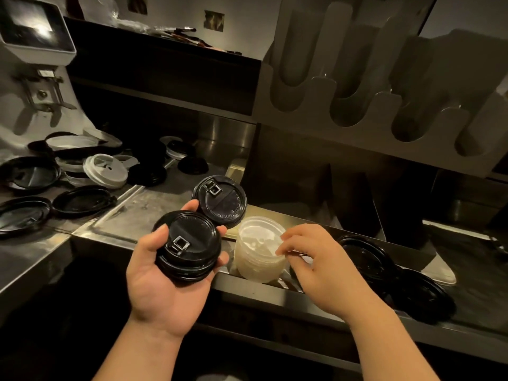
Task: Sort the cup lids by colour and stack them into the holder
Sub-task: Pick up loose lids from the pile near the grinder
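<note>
Dim steel counter (143, 204). The left hand (162, 287) cups a black lid stack (189, 243) just left of the white lid stack (261, 251). The right hand (321, 268) has curled fingertips touching the white stack's rim; whether it grips is unclear. Loose lids (82, 166) lie far left.

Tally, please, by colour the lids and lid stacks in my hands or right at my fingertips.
Black: 2, the stack of black lids in the left hand and the single black lid beyond it.
White: 1, the stack of white lids at the right hand.
Total: 3.
</note>
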Demonstrator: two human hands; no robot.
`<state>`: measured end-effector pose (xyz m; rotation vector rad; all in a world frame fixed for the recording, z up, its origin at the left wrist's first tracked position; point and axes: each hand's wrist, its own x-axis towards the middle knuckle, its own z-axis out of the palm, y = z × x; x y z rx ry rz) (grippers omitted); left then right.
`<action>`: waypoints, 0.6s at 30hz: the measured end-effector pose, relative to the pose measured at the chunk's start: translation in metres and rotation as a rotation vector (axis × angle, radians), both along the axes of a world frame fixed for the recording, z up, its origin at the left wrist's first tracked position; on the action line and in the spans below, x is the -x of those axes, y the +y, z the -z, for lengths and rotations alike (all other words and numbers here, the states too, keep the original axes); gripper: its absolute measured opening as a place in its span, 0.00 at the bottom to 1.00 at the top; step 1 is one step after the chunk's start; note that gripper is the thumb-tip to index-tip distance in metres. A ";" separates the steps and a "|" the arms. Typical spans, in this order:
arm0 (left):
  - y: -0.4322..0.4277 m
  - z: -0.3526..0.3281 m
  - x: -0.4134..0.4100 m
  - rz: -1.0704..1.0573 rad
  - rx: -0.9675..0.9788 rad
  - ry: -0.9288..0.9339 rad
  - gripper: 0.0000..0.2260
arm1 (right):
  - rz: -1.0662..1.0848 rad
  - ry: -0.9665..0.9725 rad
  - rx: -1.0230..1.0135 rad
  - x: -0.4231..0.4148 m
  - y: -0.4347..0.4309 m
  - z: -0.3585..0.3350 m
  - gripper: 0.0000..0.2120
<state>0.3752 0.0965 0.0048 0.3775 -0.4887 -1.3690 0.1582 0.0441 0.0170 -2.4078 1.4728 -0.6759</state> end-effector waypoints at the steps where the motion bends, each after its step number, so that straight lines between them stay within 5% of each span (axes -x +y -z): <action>1: 0.001 0.000 0.001 -0.001 -0.003 -0.001 0.22 | -0.007 -0.020 0.001 0.000 0.001 0.000 0.12; 6: 0.003 0.001 0.006 -0.011 0.009 0.021 0.24 | 0.011 -0.111 0.003 -0.017 -0.001 -0.004 0.17; 16: 0.007 -0.002 0.004 0.008 0.117 -0.022 0.34 | 0.002 0.086 -0.050 -0.047 -0.008 0.002 0.23; 18: 0.009 -0.004 0.007 0.040 0.155 -0.043 0.34 | 0.002 -0.042 -0.074 -0.043 -0.005 0.001 0.21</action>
